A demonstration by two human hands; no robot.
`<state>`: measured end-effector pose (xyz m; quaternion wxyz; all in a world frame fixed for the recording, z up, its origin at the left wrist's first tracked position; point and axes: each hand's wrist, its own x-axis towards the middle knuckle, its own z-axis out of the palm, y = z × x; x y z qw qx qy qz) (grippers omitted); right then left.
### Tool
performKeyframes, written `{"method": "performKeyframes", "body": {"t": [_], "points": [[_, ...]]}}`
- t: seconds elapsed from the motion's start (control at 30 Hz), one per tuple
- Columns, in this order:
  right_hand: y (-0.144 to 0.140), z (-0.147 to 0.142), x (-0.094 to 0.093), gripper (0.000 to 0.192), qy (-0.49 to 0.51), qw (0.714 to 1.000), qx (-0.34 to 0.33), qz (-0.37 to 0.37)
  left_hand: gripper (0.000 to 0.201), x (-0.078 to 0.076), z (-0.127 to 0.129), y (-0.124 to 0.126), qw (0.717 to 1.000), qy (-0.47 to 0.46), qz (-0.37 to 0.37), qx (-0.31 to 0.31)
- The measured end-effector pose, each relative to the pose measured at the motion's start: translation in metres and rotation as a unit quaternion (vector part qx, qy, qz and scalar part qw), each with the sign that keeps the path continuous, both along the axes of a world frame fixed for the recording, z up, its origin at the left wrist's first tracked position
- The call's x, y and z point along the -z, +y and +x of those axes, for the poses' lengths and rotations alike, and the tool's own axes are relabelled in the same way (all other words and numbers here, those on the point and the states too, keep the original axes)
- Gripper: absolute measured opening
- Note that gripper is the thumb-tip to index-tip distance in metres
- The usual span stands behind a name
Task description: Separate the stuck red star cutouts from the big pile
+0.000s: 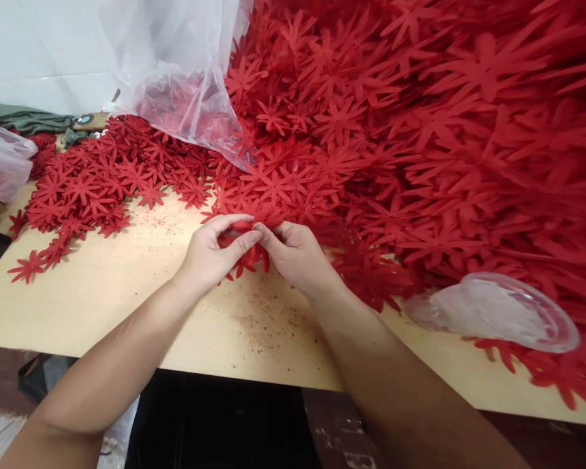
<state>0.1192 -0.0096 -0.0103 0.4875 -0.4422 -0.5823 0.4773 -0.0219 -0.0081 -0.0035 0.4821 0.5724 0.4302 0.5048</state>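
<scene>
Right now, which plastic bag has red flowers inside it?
The big clear bag at the top, beside the red flower pile; the small bag far left looks empty.

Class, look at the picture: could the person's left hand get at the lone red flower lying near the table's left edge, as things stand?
Probably yes. The left hand now pinches red pieces with the right hand, but only bare table lies between it and the flower.

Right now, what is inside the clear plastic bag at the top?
Through the clear plastic bag, red flower-shaped cutouts show dimly near its bottom. Its upper part looks white; whatever lies deeper inside is hidden by folds.
</scene>
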Motion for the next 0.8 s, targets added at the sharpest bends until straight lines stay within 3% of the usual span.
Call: {"method": "performKeyframes", "body": {"t": [0.13,0.27,0.37,0.6,0.8], "points": [[-0.001,0.0,-0.001,0.055,-0.002,1.0,-0.021,0.006,0.008,0.003,-0.001,0.007,0.995,-0.047,-0.076,-0.046],[0.0,0.001,0.0,0.043,0.023,0.998,-0.053,0.019,0.01,0.003,-0.009,0.016,0.988,-0.092,-0.069,-0.104],[0.002,0.004,0.002,0.042,0.015,1.0,-0.024,0.008,0.018,0.001,-0.012,0.017,0.988,-0.093,-0.055,-0.111],[0.002,0.008,-0.002,0.058,-0.016,0.998,0.063,0.009,0.029,-0.006,-0.011,0.009,0.99,-0.062,-0.094,-0.082],[0.0,0.002,-0.003,0.059,-0.014,0.999,0.025,0.014,0.018,-0.008,-0.008,0.001,0.994,-0.062,-0.088,0.012]]}}
